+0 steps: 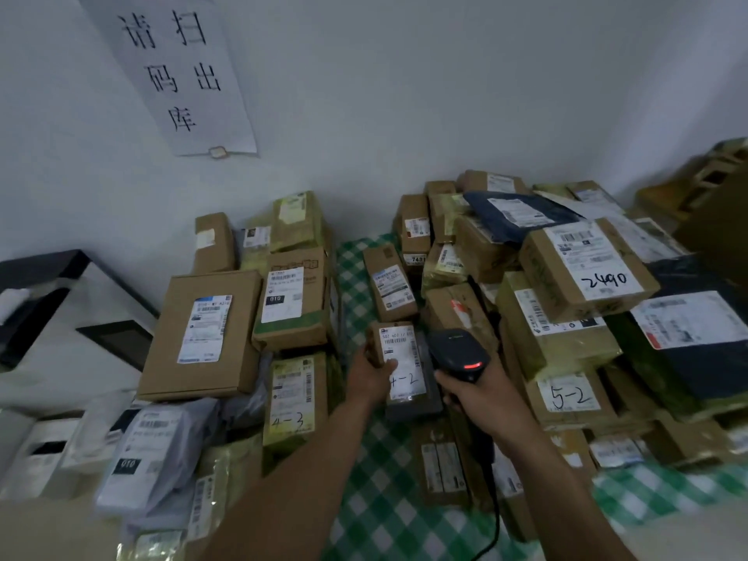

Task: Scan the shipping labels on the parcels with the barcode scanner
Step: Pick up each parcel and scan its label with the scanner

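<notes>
Left hand (370, 376) grips a small brown parcel (380, 346) by its left edge, thumb pressed on the white label (404, 370), which faces up and bears a barcode and a handwritten "4-2". Right hand (481, 392) is wrapped round the handle of a black scanner (459, 352); its head sits just right of the parcel, a red light glowing on the back. A black cable (496, 528) runs from the handle down toward the near edge of the table.

Both are held over the middle of a green checked cloth (388, 500), above a flat grey package (417, 408) lying on it. Along the cloth's left side stands a pile (202, 338) of boxes and grey bags, one box marked "4-3". Along the right side a taller pile (566, 317) reaches the far right corner, with boxes marked "5-2" and "2490". A paper sign (174, 70) with handwritten characters hangs on the wall behind.
</notes>
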Demonstrator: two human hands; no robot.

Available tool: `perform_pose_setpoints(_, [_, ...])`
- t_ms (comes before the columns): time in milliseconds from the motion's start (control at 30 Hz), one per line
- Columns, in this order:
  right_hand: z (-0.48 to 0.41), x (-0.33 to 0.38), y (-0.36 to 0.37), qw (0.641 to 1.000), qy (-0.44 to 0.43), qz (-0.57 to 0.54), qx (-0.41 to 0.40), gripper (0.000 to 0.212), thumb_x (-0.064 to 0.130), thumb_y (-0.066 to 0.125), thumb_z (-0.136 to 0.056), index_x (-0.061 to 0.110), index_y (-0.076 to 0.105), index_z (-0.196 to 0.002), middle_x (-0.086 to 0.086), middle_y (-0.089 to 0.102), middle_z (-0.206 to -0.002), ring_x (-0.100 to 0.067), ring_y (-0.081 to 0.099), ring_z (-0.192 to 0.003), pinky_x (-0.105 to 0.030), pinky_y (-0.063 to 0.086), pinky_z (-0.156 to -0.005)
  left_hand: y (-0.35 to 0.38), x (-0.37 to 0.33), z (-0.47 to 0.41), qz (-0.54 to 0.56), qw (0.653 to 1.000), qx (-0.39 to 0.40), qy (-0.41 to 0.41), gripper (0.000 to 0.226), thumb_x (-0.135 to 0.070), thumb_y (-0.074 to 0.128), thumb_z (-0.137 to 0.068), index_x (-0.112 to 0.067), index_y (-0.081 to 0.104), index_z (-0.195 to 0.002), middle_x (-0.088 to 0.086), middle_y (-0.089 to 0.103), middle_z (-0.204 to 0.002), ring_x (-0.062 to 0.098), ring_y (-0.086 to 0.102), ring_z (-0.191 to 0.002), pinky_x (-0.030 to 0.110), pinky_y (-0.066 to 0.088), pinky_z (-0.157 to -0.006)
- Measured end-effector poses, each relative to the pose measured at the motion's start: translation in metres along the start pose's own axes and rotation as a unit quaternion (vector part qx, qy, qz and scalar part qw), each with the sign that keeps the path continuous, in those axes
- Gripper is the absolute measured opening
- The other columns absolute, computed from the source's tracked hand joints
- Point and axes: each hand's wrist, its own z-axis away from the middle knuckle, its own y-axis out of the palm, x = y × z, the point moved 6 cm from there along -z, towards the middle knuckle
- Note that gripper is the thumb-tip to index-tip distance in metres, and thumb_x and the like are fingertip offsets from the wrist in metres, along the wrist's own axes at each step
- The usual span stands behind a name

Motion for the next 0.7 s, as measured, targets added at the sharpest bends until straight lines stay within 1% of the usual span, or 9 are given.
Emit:
perform_pose_setpoints(67, [-0.005, -0.013, -0.005, 1.0, 0.018, 0.023, -0.012, 0.059, 0.023, 0.082, -0.086, 0.012, 0.053, -0.136, -0.003, 0.076, -0.091, -0.004, 0.072, -0.067, -0.015, 0.051, -0.056, 0.013, 0.009, -0.01, -0.003, 1.0, 0.015, -0.023, 0.048, -0.009, 0.07, -0.096, -0.011, 0.054, -0.141, 0.012, 0.063, -0.139, 0.033, 0.063, -0.124, 0.052, 0.054, -0.103])
perform_pose_setpoints(167, [-0.006, -0.025, -0.009, 0.998, 0.043, 0.036, -0.009, 0.059, 0.025, 0.081, -0.087, 0.0, 0.053, -0.133, -0.01, 0.071, -0.097, -0.002, 0.07, -0.063, -0.012, 0.049, -0.054, 0.031, 0.024, -0.027, -0.008, 0.998, 0.022, -0.06, 0.041, -0.008, 0.067, -0.098, -0.005, 0.057, -0.138, 0.015, 0.065, -0.134, 0.035, 0.063, -0.123, 0.052, 0.054, -0.102])
perform_pose_setpoints(267, [-0.003, -0.027, -0.008, 0.998, 0.045, 0.038, -0.017, 0.056, 0.024, 0.081, -0.088, 0.008, 0.053, -0.133, -0.011, 0.071, -0.105, 0.0, 0.069, -0.066, -0.012, 0.049, -0.055, 0.048, 0.036, -0.043, -0.081, 0.995, 0.043, -0.049, 0.039, -0.009, 0.065, -0.099, -0.006, 0.059, -0.138, 0.014, 0.064, -0.137, 0.032, 0.063, -0.122, 0.047, 0.052, -0.105])
perform_pose_setpoints(367, [-0.003, -0.031, -0.006, 0.999, 0.039, 0.033, -0.017, 0.058, 0.026, 0.082, -0.087, 0.016, 0.051, -0.135, -0.003, 0.072, -0.108, -0.002, 0.072, -0.071, -0.014, 0.051, -0.06, 0.06, 0.038, -0.038, -0.147, 0.986, 0.079, -0.012, 0.047, -0.005, 0.064, -0.097, -0.01, 0.055, -0.144, 0.009, 0.063, -0.139, 0.029, 0.06, -0.128, 0.043, 0.049, -0.11])
perform_pose_setpoints(467, [-0.001, -0.022, 0.001, 0.999, 0.016, 0.032, -0.01, 0.051, 0.024, 0.08, -0.089, 0.019, 0.054, -0.133, 0.002, 0.073, -0.104, -0.004, 0.073, -0.074, -0.018, 0.053, -0.065, 0.062, 0.044, -0.032, -0.131, 0.986, 0.093, 0.034, 0.051, -0.003, 0.064, -0.094, -0.017, 0.057, -0.142, 0.007, 0.065, -0.137, 0.028, 0.061, -0.127, 0.047, 0.052, -0.106])
perform_pose_setpoints(567, [-0.004, -0.019, 0.009, 1.0, 0.006, 0.029, -0.001, 0.043, 0.03, 0.08, -0.089, 0.027, 0.062, -0.127, 0.003, 0.077, -0.097, -0.013, 0.076, -0.079, -0.032, 0.06, -0.074, 0.049, 0.045, -0.019, -0.125, 0.982, 0.096, 0.102, 0.035, -0.016, 0.067, -0.094, -0.022, 0.068, -0.128, 0.0, 0.073, -0.123, 0.022, 0.069, -0.114, 0.048, 0.057, -0.098])
perform_pose_setpoints(633, [-0.005, -0.015, 0.018, 0.999, -0.011, 0.043, 0.012, 0.035, 0.046, 0.082, -0.082, 0.039, 0.068, -0.113, 0.005, 0.078, -0.092, -0.015, 0.076, -0.081, -0.043, 0.062, -0.079, 0.026, 0.021, 0.013, -0.096, 0.985, 0.063, 0.128, 0.024, -0.021, 0.067, -0.096, -0.023, 0.071, -0.119, -0.006, 0.073, -0.115, 0.017, 0.07, -0.106, 0.04, 0.058, -0.09])
perform_pose_setpoints(667, [-0.006, -0.013, 0.022, 0.998, -0.019, 0.052, 0.016, 0.039, 0.054, 0.083, -0.077, 0.042, 0.068, -0.111, 0.006, 0.078, -0.093, -0.015, 0.076, -0.082, -0.043, 0.062, -0.079, 0.009, 0.01, 0.029, -0.104, 0.985, 0.013, 0.14, 0.023, -0.023, 0.068, -0.096, -0.024, 0.07, -0.119, -0.01, 0.069, -0.117, 0.014, 0.067, -0.107, 0.035, 0.057, -0.09])
perform_pose_setpoints(700, [-0.006, -0.012, 0.027, 0.998, -0.022, 0.046, 0.021, 0.042, 0.054, 0.083, -0.077, 0.04, 0.068, -0.114, 0.006, 0.078, -0.095, -0.013, 0.076, -0.083, -0.037, 0.062, -0.077, -0.009, 0.005, 0.04, -0.128, 0.98, -0.052, 0.144, 0.027, -0.026, 0.069, -0.096, -0.025, 0.066, -0.123, -0.012, 0.063, -0.119, 0.011, 0.062, -0.109, 0.033, 0.054, -0.092])
